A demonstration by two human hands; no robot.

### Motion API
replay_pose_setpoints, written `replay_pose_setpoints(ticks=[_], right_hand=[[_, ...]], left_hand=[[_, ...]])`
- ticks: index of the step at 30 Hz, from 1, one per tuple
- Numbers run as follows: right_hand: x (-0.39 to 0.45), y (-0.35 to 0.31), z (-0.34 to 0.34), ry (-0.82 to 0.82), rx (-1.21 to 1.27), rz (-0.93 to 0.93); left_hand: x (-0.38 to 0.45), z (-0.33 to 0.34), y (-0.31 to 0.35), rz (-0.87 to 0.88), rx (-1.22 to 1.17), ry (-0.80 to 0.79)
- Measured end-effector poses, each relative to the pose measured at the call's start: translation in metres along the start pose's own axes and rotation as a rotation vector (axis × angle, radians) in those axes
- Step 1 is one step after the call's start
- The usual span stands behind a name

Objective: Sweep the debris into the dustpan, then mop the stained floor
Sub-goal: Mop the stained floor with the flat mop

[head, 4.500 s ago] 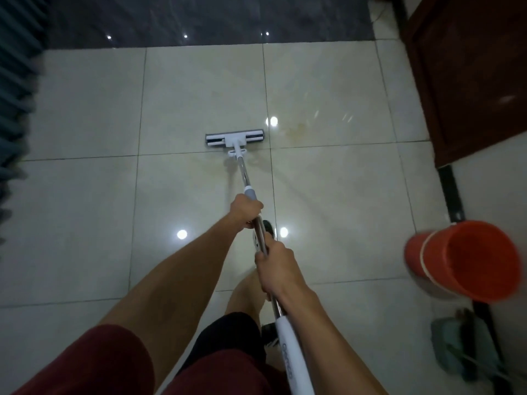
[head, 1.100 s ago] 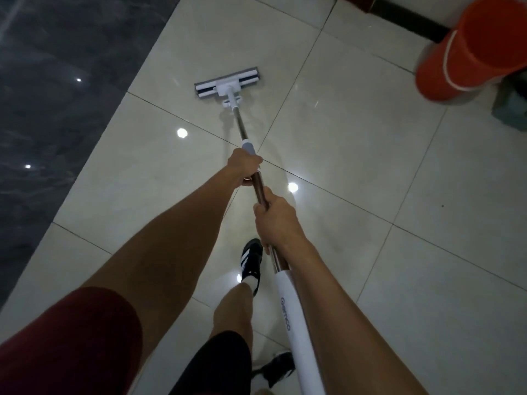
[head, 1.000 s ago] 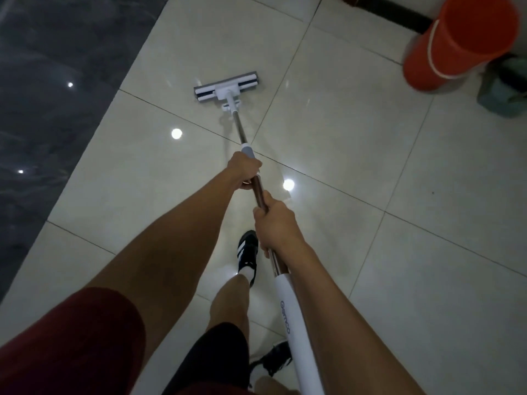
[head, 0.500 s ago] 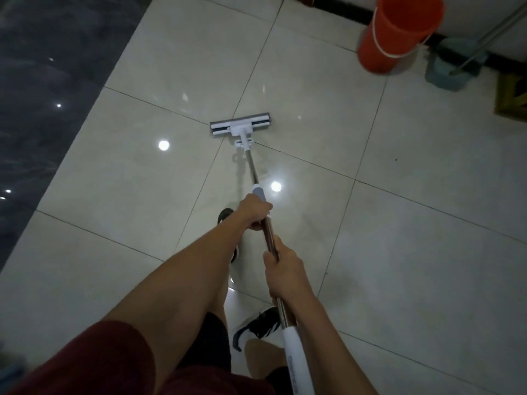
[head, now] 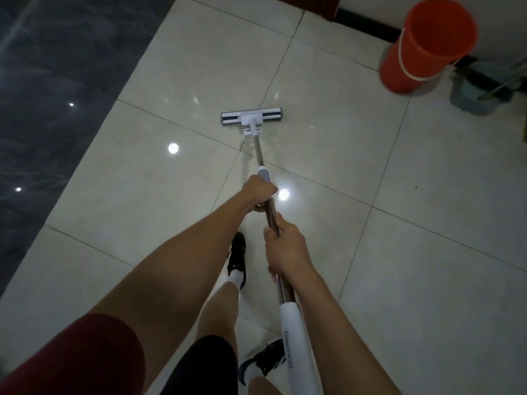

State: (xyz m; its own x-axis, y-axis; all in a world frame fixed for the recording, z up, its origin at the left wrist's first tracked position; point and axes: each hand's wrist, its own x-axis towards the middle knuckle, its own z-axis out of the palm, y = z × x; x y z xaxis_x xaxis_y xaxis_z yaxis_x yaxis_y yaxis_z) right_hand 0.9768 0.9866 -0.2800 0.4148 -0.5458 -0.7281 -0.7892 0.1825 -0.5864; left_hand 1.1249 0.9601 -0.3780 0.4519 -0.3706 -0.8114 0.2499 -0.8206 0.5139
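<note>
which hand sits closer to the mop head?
The left hand, gripping the pole just below the grey collar; the right hand holds further back, above the white sleeve.

Maroon sleeve (head: 71, 357), black shorts (head: 205, 366), seemingly black-and-white sneakers (head: 238, 252).

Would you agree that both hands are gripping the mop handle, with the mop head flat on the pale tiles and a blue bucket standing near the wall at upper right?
Not quite: the bucket is orange, not blue, as the head view shows. The rest holds: the left hand and right hand both grip the mop handle, and the mop head lies flat on the pale tiles.
</note>
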Motion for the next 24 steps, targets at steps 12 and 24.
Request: replay_pose_setpoints(ticks=[12,24], right_hand=[[0.155,-0.179,-0.015,0.023,0.041,0.018],[0.360,-0.344,-0.123,-0.049,-0.099,-0.055]], left_hand=[[0.138,-0.107,0.158,0.019,0.012,-0.012],[0.298,-0.158,0.364,0.006,-0.109,0.036]])
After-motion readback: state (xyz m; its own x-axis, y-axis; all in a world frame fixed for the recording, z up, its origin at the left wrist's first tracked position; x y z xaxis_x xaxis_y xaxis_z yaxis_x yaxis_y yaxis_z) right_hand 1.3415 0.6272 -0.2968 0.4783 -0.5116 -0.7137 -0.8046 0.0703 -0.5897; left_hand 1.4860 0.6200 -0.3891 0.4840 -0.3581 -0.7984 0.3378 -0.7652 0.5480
